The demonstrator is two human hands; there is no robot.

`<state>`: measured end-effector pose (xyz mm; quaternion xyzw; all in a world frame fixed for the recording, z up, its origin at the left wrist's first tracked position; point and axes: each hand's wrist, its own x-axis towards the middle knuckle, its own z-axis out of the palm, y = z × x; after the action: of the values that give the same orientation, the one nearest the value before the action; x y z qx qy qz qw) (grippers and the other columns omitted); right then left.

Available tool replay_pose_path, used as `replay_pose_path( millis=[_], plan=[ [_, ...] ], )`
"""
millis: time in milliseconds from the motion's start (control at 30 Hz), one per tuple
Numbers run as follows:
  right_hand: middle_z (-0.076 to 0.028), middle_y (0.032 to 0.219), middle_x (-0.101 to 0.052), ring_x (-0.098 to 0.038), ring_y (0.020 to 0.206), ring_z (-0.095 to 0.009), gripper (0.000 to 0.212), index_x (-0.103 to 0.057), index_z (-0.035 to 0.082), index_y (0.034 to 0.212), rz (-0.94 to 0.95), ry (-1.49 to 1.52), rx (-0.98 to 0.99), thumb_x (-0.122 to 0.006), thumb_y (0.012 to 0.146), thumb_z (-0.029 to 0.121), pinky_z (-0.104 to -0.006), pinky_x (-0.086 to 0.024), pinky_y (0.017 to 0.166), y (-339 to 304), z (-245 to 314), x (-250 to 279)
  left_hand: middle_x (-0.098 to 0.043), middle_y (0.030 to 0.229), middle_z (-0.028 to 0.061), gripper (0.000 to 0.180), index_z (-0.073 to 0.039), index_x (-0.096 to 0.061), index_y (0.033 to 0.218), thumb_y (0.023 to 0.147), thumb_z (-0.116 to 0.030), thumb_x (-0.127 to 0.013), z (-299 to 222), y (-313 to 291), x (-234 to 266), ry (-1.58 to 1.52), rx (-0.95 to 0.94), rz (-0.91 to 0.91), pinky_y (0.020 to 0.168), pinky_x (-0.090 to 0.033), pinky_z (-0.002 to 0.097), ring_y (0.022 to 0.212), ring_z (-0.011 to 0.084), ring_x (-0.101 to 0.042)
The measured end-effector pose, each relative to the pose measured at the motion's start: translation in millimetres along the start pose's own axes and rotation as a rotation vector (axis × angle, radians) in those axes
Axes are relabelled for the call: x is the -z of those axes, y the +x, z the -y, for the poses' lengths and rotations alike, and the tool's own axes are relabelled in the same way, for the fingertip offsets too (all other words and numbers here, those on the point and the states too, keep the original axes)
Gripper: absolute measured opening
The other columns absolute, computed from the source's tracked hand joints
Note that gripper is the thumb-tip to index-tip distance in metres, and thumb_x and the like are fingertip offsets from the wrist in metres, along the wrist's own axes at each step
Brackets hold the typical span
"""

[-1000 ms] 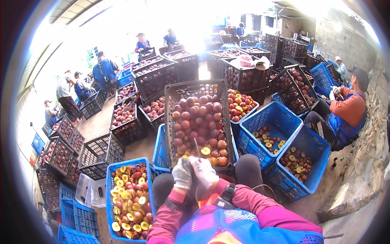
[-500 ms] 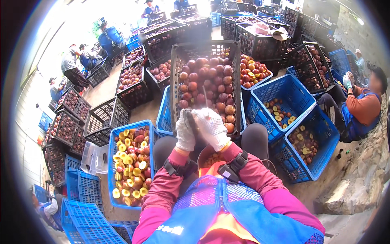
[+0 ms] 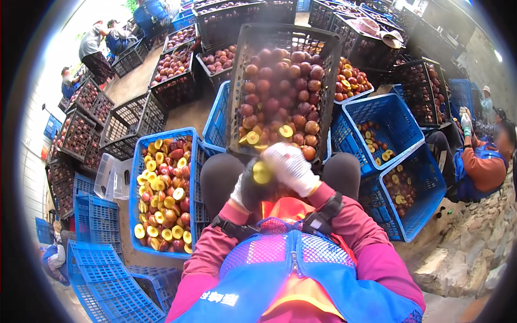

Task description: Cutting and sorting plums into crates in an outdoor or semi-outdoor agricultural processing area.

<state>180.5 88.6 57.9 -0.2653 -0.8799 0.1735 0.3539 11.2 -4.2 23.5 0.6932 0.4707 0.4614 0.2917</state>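
Head camera shows the plum half (image 3: 262,172) at your left hand (image 3: 252,189), just below the near edge of a black slatted crate (image 3: 291,32). Its yellow cut face points up toward the camera; the outline is nearly round and smeared by motion, so you cannot read a clear long axis. Your left fingers, dark-faced in a knit glove, are clamped on it. Your right hand (image 3: 288,166), in a white glove, is curled close against its right side; you cannot tell whether those fingers grip anything, since their tips are blurred.

The black crate's long axis runs away from you, its far end leaning right; your hands partly hide its near edge. Whole plums (image 3: 274,91) fill much of it, hazy in the middle. Left of your knee, a blue crate (image 3: 194,167) holds halved plums (image 3: 167,194), yellow faces turned various ways. Crates along the top are cut off by the picture's edge.
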Motion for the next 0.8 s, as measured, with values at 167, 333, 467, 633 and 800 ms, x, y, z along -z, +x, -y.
replay_pose_path(
  millis=[167,333,467,633,800],
  plan=[
    [-0.022,0.110,-0.073,-0.073,0.096,-0.041,0.048,-0.062,0.006,0.145,0.136,0.620,-0.730,-0.069,0.099,0.015,-0.0481,-0.060,0.083,-25,-75,17,-0.051,0.071,0.0015,0.057,-0.011,-0.060,0.099,0.116,-0.061,-0.041,5,3,28,-0.716,0.494,-0.153,0.053,-0.037,0.0321,0.055,0.0159,-0.045],
    [-0.031,0.121,-0.074,-0.070,0.115,-0.050,0.048,-0.067,0.002,0.142,0.180,-0.095,-0.761,-0.058,0.112,0.038,-0.0523,-0.056,0.099,2,-140,55,-0.068,0.098,0.0091,0.039,-0.007,-0.060,0.131,0.114,-0.041,-0.060,68,-23,139,-0.604,0.426,-0.390,0.074,-0.060,0.0380,0.087,0.0216,-0.068],
    [-0.004,0.073,-0.062,-0.059,0.050,-0.017,0.036,-0.067,0.012,0.099,-0.007,0.272,-0.651,-0.071,0.111,0.046,-0.0343,-0.045,0.048,-11,-164,77,-0.074,0.112,0.0126,0.049,-0.006,-0.067,0.139,0.112,-0.046,-0.066,108,-61,275,-0.154,0.636,-0.697,0.085,-0.062,0.0402,0.102,0.0285,-0.073],
    [-0.002,0.076,-0.062,-0.057,0.050,-0.012,0.026,-0.066,0.012,0.104,-0.039,0.338,-0.393,-0.068,0.113,0.036,-0.0293,-0.043,0.046,-85,-188,54,-0.075,0.132,0.0244,0.065,-0.007,-0.072,0.138,0.104,-0.063,-0.068,92,-3,266,1.163,0.789,-0.305,0.101,-0.058,0.0536,0.118,0.0445,-0.074],
    [-0.001,0.080,-0.064,-0.056,0.052,-0.010,0.029,-0.071,0.009,0.124,-0.186,0.455,-0.484,-0.063,0.116,0.035,-0.0260,-0.046,0.049,-129,-200,34,-0.074,0.136,0.0255,0.067,-0.007,-0.075,0.136,0.100,-0.063,-0.069,132,147,117,0.841,0.674,-0.070,0.106,-0.057,0.0532,0.125,0.0441,-0.072]
  ],
)
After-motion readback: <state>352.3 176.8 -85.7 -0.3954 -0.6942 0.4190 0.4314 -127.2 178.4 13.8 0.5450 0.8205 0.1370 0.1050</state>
